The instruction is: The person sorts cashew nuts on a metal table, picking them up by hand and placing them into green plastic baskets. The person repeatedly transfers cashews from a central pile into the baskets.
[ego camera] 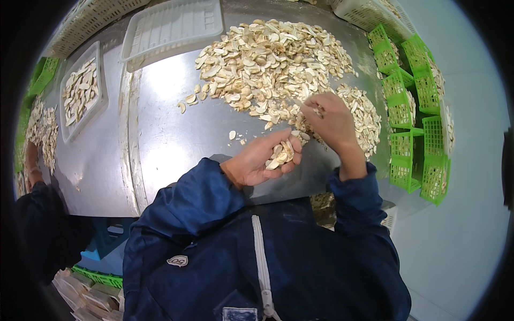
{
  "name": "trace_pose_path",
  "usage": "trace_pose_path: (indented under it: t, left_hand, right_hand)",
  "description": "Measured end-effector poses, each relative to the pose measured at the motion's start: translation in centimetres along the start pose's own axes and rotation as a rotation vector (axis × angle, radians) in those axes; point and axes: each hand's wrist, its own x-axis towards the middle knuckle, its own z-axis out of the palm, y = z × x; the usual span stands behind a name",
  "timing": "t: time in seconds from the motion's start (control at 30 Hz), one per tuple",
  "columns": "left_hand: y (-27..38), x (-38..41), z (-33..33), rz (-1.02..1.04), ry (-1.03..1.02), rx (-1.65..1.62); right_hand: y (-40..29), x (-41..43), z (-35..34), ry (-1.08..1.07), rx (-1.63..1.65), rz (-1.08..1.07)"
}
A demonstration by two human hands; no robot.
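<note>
My left hand is turned palm up near the table's front edge, its fingers curled around a handful of dried slices, which look like mushroom. To its right and farther forward, my right hand hovers at the near edge of a large pile of the same pale slices, fingers bent and slightly blurred; whether it holds a slice I cannot tell. A smaller heap lies right of that hand. One loose slice and crumbs rest on the steel table beside my left hand.
A white plastic tray lies at the back left; another tray holds slices. Green baskets with slices stand along the right edge, and white crates at the back. A co-worker's arm reaches over slices at the far left.
</note>
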Motion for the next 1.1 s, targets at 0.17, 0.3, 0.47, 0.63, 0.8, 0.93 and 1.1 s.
trace_pose_path:
  t: [0.17,0.3,0.47,0.63,0.8,0.93,1.1]
  left_hand:
    - [0.1,-0.2,1.2,0.046,0.076,0.02]
    - [0.3,-0.1,1.0,-0.005,0.059,0.079]
    - [0.4,0.0,0.8,0.009,0.083,0.069]
    - [0.1,-0.2,1.0,0.034,0.112,0.024]
    - [0.2,-0.1,1.4,0.088,0.12,0.063]
    - [-0.1,-0.4,2.3,0.226,0.177,0.214]
    - [-0.7,-0.3,3.3,0.334,0.305,0.358]
  right_hand:
    - [-1.5,-1.5,-3.2,-0.349,0.478,0.273]
    - [0.6,1.2,0.5,0.115,-0.188,0.13]
    - [1.6,1.8,1.7,0.156,-0.16,-0.004]
    - [1.4,0.1,0.4,0.059,0.07,0.171]
    - [0.6,-1.0,-1.3,0.082,0.285,0.374]
    - [-1.5,-2.9,-2.1,-0.117,0.484,0.338]
    - [-3.0,-6.3,-0.7,-0.193,0.738,0.364]
